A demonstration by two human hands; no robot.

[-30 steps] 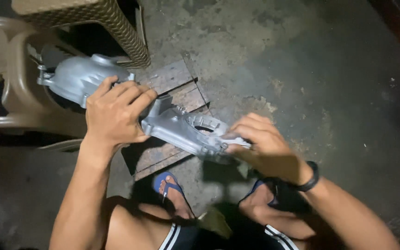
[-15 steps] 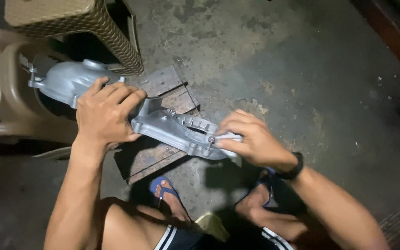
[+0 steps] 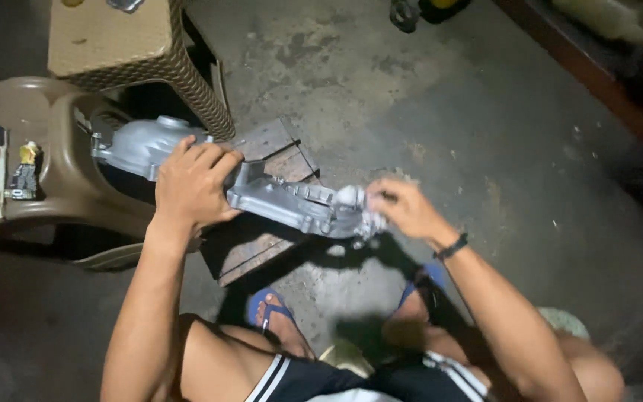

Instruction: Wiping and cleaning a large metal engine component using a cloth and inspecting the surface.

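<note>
1. Over the bare grey concrete floor, the long silver-grey cast-metal housing lies slanted, its rounded end up toward the brown plastic chair and its narrow end lower, toward the right hand.
2. Beneath its middle sits a dark wooden plank block, which rests on the floor; the housing seems to lie across that block's upper edge.
3. The left hand is clamped over the housing near its middle, fingers curled across the top and the thumb tucked on the near side.
4. The right hand is at the narrow end, fingers pinched close together around something small and pale; it is blurred, so what it holds cannot be told.
5. A dark band circles the right wrist.
6. A tan woven-pattern plastic stool stands at the far left, just behind the housing's rounded end and beside the chair.
7. On the chair's seat edge, at the left, lie a few small objects, too small to make out.
8. Near the bottom, two feet in blue flip-flop sandals rest on the floor, one just below the block, the other under the right forearm.
</note>
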